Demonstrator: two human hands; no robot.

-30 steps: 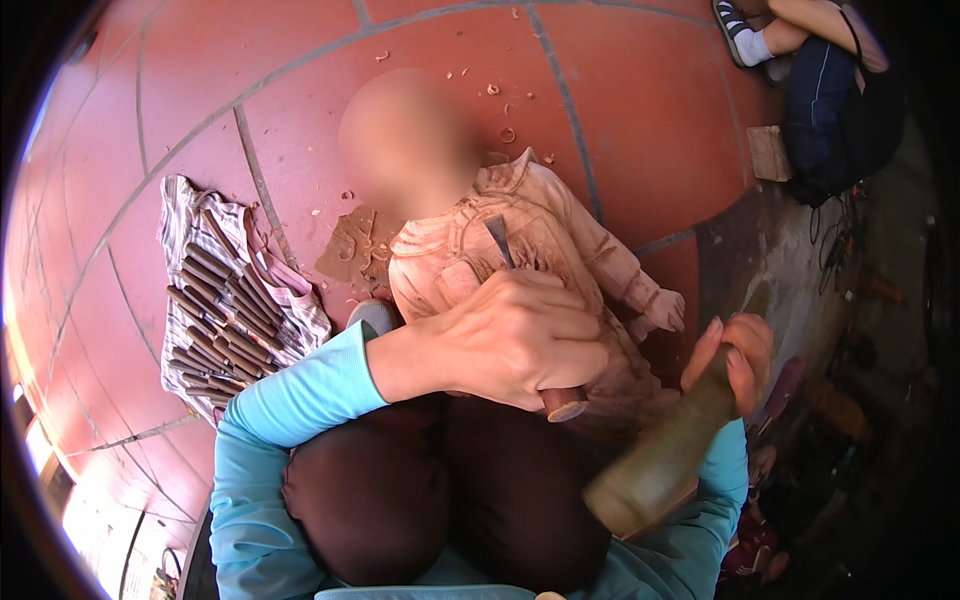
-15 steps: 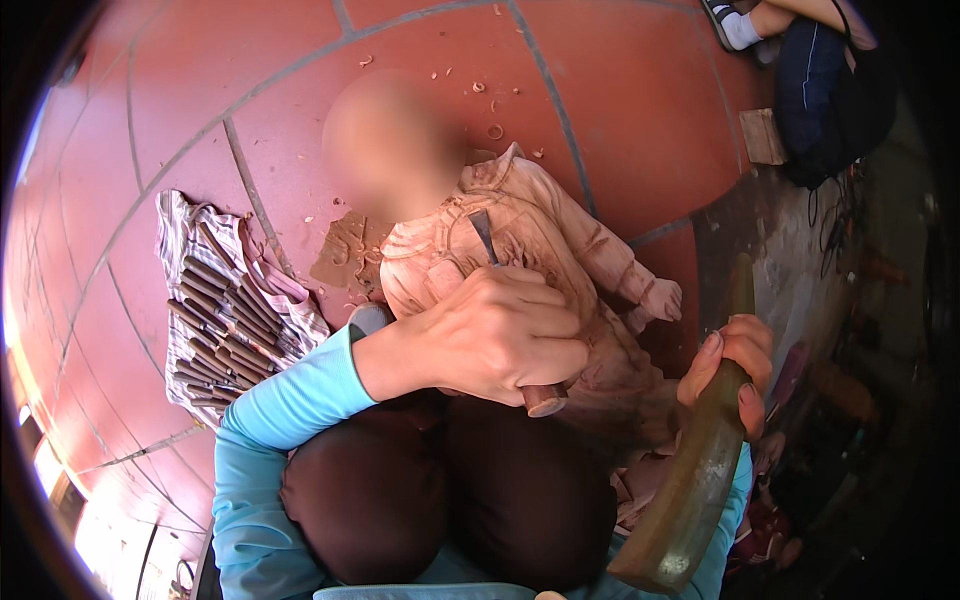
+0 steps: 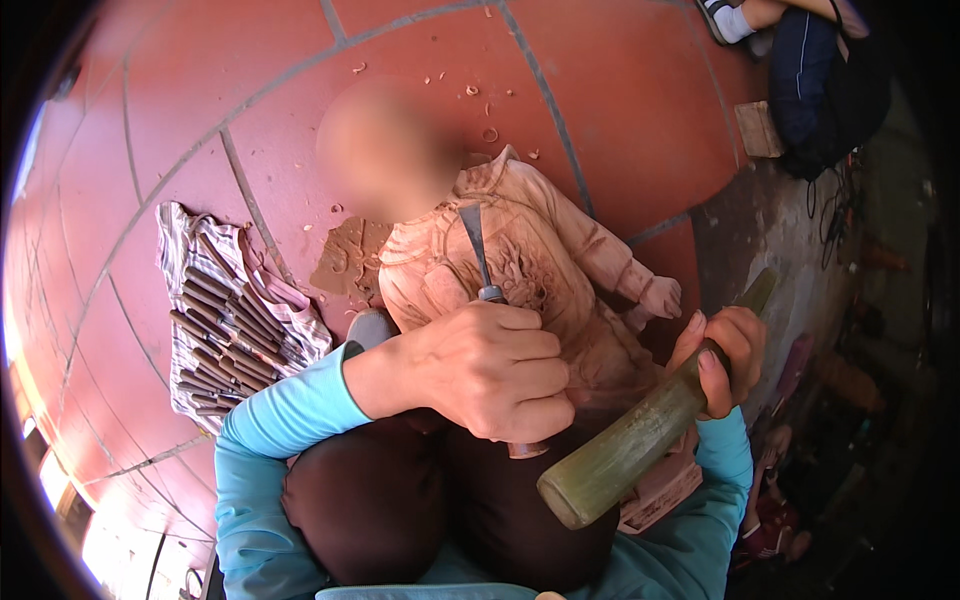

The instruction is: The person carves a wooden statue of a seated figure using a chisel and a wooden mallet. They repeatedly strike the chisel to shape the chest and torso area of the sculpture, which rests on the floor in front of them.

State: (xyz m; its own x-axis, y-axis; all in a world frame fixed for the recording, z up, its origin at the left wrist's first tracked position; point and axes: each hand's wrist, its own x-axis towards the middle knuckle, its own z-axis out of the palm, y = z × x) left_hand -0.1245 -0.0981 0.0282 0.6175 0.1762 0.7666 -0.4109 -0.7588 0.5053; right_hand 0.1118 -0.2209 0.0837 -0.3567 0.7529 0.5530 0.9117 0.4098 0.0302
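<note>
At the frame's centre, a chisel (image 3: 477, 252), blade toward the top, is gripped over the carved figure (image 3: 560, 245) by the left hand's (image 3: 475, 365) curled fingers, its butt near the slanted club (image 3: 625, 445), which is wrapped by the right hand's (image 3: 738, 345) fingers at lower right.

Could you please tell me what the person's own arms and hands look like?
The left sleeve and right sleeve are long, light blue and creased, with no visible markings. The left hand and right hand are bare: no glove, ring or watch shows.
</note>
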